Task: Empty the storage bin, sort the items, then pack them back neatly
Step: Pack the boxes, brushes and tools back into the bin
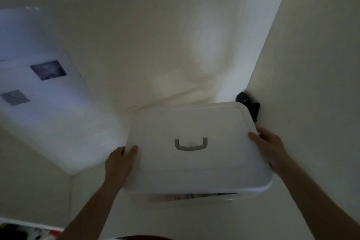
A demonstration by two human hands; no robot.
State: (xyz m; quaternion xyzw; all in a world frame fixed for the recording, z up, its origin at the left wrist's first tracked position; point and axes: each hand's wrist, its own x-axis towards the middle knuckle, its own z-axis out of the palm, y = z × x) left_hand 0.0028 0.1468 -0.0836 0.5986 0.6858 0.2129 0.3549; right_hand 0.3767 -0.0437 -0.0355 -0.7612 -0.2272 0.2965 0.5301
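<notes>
- A white plastic storage bin [196,150] sits low in the middle of the view, its lid [194,126] on and a grey U-shaped handle [191,144] at the lid's centre. It appears to rest on, or just above, a bed covered with a cream sheet [175,54]; the blur makes contact hard to judge.
- Through the bin's near wall, under the lid's edge, a blurred strip of contents [192,197] shows, so the bin is judged not yet emptied.
- The left hand [118,163] grips the lid's left edge, thumb on top and fingers curled under the rim.
- The right hand [270,148] grips the right edge the same way, thumb on the lid. Holding both sides likely keeps the wide bin level while it is placed, or readies the lid for lifting off.
- Just beyond the bin's far right corner, a small dark object [248,104] lies where the sheet meets a pale panel [311,64]; what it is cannot be told.
- To the left lies a pale bluish sheet or cover with two dark square patches [48,69].
</notes>
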